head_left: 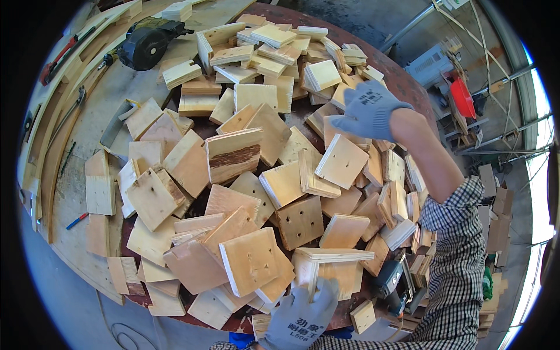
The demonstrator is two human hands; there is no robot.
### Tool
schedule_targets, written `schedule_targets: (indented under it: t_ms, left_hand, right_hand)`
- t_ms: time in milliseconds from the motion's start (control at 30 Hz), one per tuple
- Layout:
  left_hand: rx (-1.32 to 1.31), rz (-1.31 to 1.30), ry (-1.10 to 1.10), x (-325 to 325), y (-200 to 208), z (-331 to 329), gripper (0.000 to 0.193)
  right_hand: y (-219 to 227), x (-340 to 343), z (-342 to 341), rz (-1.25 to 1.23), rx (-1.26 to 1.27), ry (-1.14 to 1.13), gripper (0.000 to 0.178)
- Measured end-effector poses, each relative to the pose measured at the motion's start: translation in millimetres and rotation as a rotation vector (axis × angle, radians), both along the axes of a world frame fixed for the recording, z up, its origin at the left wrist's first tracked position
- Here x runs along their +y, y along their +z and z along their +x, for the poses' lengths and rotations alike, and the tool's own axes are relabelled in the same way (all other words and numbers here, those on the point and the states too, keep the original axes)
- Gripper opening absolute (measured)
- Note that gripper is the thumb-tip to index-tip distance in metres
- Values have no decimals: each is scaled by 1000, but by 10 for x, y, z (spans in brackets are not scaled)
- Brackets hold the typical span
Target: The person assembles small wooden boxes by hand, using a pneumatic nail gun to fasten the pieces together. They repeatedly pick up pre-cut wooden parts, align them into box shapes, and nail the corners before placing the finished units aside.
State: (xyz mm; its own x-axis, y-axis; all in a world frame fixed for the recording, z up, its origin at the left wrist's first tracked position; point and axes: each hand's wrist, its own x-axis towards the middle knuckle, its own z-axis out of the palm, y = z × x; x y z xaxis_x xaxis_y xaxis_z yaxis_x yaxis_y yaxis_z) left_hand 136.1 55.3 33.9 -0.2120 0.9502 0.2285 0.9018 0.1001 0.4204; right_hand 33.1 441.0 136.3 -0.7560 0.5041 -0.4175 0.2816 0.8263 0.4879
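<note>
My left hand (300, 318), in a grey-blue work glove, is at the near edge of the round table. Its fingers close on an upright plywood board (313, 274), and another plywood board (332, 255) lies across the top of it. Whether the two are fastened together I cannot tell. My right hand (370, 111), gloved alike, stretches over the far right of the pile. Its thumb and fingers are apart, close to some plywood blocks (322, 76), and nothing shows in its grasp. Around both hands lies a heap of square plywood blocks (248, 262), several with small dark holes.
A grey and black power tool (389, 279), like a nail gun, lies right of my left hand. On the left are a black round-cased tool (146, 49), a blue pen (77, 220) and long wood strips (49, 157). A red basin-like thing (462, 98) stands beyond the table.
</note>
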Motion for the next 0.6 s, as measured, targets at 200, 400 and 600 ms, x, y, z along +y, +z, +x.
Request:
schedule_targets:
  t_ms: [200,400,600]
  left_hand:
    - [-54,-34,-13,-6,15,2,40]
    - [7,-26,-31,4,19,-50,43]
    - [28,-28,-30,14,28,-8,41]
  right_hand:
    - [-555,173,-31,-281,183,81,62]
    - [-623,-85,-399,-216,-51,84,60]
    - [-869,36,-334,-145,-60,405,55]
